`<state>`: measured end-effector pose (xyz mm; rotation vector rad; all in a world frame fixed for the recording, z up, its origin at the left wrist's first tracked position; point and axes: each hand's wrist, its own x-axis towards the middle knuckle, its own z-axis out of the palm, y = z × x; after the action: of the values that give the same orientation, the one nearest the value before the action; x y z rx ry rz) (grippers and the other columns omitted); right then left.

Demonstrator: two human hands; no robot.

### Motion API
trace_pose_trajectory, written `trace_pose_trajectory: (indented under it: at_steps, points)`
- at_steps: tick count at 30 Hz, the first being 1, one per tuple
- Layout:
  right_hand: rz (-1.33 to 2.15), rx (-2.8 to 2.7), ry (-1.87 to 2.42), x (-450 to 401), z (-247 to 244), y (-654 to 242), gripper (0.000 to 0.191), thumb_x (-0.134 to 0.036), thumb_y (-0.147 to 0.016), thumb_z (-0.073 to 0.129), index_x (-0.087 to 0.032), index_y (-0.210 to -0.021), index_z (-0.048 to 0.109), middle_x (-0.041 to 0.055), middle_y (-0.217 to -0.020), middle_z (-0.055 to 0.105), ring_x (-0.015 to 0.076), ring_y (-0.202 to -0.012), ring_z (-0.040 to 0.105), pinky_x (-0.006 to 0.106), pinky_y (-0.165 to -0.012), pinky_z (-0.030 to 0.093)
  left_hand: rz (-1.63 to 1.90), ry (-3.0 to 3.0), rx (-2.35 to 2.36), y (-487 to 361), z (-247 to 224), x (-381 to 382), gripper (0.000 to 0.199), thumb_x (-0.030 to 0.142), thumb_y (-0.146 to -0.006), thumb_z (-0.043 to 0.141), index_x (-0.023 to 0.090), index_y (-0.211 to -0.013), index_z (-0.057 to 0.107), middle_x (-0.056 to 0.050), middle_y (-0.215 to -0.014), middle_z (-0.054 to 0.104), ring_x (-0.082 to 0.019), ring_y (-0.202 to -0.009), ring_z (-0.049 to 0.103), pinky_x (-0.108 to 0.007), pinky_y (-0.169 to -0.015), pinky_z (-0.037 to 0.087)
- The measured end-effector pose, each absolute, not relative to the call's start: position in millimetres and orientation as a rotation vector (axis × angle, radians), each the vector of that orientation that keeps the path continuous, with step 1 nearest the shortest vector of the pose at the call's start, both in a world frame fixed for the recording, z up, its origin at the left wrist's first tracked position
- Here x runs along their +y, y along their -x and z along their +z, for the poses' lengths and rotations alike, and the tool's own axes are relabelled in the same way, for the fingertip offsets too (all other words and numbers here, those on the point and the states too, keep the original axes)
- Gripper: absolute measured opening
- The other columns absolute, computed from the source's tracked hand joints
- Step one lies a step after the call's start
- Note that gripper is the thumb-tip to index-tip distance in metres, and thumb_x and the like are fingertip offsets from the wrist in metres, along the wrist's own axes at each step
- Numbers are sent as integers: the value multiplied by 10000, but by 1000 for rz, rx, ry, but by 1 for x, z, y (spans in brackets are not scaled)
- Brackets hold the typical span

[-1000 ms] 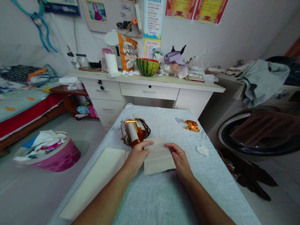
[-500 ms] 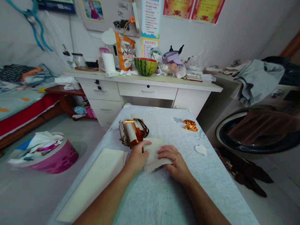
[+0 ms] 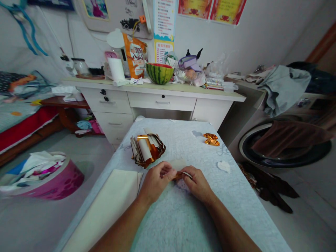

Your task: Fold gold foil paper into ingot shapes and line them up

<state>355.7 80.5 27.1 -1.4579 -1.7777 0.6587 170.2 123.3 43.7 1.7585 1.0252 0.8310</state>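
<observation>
The thin off-white paper sheet (image 3: 177, 163), showing a brown-orange fold along its near side, was between my two hands, over the middle of the worktop covered in pale blue patterned cloth (image 3: 168, 224); from my distant station I could not tell whether its underside touched the surface. Through the head camera I had my left hand (image 3: 159, 180) at the sheet's left side, its fingers curled and the thumb brought in against them, pinching the folded part. My right hand (image 3: 198, 183) gripped the right side in much the same way, its fingers bent over the top and a pale edge of paper showing beside the thumb. Both hands hid most of the fold, so I could not make out its exact shape. Just beyond my left hand, apart from it, lay a loose bundle of copper-gold foil and white paper strips (image 3: 144, 150). To the left of that hand, a long stack of cream paper (image 3: 105, 203) ran toward me along the left side. Well apart, near the far right corner, I saw two small shiny gold foil pieces (image 3: 211, 142) lying next to each other. Behind, a white worktop with drawers (image 3: 149, 101) bore a cut green-striped watermelon (image 3: 159, 74) and an upright orange packet (image 3: 135, 56).
</observation>
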Motion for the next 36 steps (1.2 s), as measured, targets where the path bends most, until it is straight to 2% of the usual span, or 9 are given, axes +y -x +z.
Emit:
trace_pose_trajectory:
  at_steps: [2,5,7,12,15,22,27,36]
  points:
    - [669,-1738,1482,81,27,-354,186,-181,-847,454,-180,-848,640,25,-802,649,156,-786,582,257,-736,419,787,-1796,1106,-172,41,126,160,316,-780,598,182,-867,614,6,-773,666,-165,-720,626,-252,-651,457]
    - [711,-1658,1497,83,25,-352,157,-190,-866,445,-192,-934,587,11,-826,648,142,-756,591,242,-700,425,781,-1823,1195,-174,31,131,102,223,-777,546,189,-849,609,11,-756,661,-155,-700,623,-252,-651,443]
    - [704,-1587,1518,86,22,-350,173,-192,-852,465,-196,-1008,542,11,-856,651,140,-756,602,239,-694,435,799,-1806,1211,-174,25,134,145,213,-787,526,190,-911,600,5,-777,667,-153,-712,630,-250,-656,442]
    - [574,-1449,1679,93,14,-347,437,-197,-797,505,-182,-1221,403,0,-806,619,142,-664,577,237,-620,421,779,-1830,1338,-174,18,134,371,209,-797,549,206,-1167,520,22,-727,647,-141,-642,613,-240,-619,412]
    - [521,-1455,1748,93,13,-347,511,-209,-785,509,-177,-1272,360,-10,-783,597,140,-623,557,231,-580,392,747,-1879,1376,-173,21,132,463,201,-802,555,211,-1254,455,35,-702,631,-142,-622,600,-239,-604,389]
    - [444,-1521,1900,86,11,-346,542,-194,-773,523,-175,-1286,350,-10,-781,604,151,-626,568,238,-582,360,540,-2074,1484,-172,31,125,416,201,-795,560,217,-1206,499,4,-735,635,-172,-699,605,-243,-599,349]
    - [411,-1536,1921,84,11,-343,486,-172,-818,477,-152,-1286,349,-5,-747,609,163,-644,587,242,-594,363,434,-2155,1521,-172,33,122,383,206,-822,523,244,-1202,485,-3,-754,650,-178,-720,620,-247,-615,344]
    - [297,-1640,2005,82,13,-341,489,-159,-808,491,-141,-1285,383,10,-728,635,165,-635,586,239,-572,338,303,-2254,1478,-172,34,121,101,232,-848,501,246,-891,591,5,-764,673,-153,-720,619,-238,-616,327]
